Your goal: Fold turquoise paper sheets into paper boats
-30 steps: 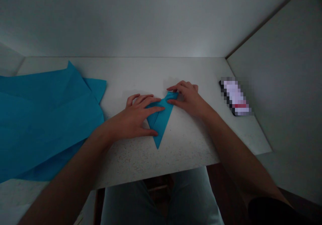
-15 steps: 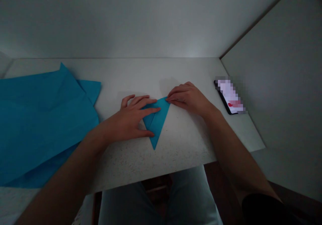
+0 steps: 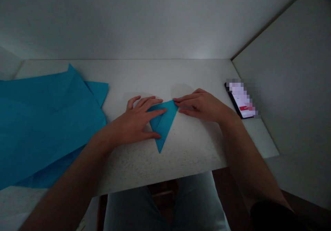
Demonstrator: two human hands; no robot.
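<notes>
Blue folded paper (image 3: 167, 119) points toward the front edge of the white counter (image 3: 193, 148). The spread left hand (image 3: 136, 124) partly hides it; the right hand (image 3: 203, 105), thumb apart, touches its far corner. Counter surface separates that hand from the pixelated smartphone (image 3: 239, 101).

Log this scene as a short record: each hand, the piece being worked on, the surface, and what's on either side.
Left hand: spread over the left part of the folded blue paper
Right hand: at its upper right corner
Paper shape: triangular, point toward the person
Surface: white table
Left side: larger blue sheet
Right side: phone, screen lit
</notes>
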